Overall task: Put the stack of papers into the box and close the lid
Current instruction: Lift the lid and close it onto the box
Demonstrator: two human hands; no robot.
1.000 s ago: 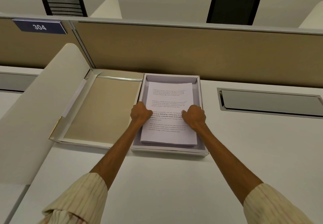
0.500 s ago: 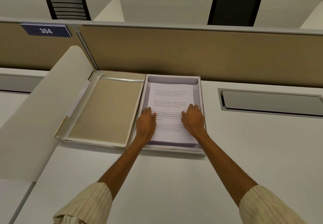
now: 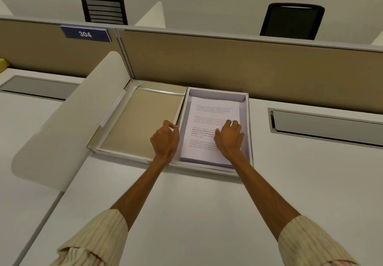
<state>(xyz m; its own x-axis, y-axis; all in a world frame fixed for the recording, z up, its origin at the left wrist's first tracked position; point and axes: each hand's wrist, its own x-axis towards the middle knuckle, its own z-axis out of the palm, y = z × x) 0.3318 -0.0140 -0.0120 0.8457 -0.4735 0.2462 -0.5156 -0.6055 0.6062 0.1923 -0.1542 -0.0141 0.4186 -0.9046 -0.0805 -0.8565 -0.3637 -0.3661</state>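
Now papers (image 3: 209, 120) inside box (image 3: 247, 133); lid (image 3: 143, 120) open; hands loose, holding nothing.

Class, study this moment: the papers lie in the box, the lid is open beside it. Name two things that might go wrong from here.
1. The right hand rests on the stack of papers inside the box; swinging the lid over could trap it.
2. The left hand hovers at the lid's hinge side, holding nothing; a poor grip there may let the lid drop or shift the box.
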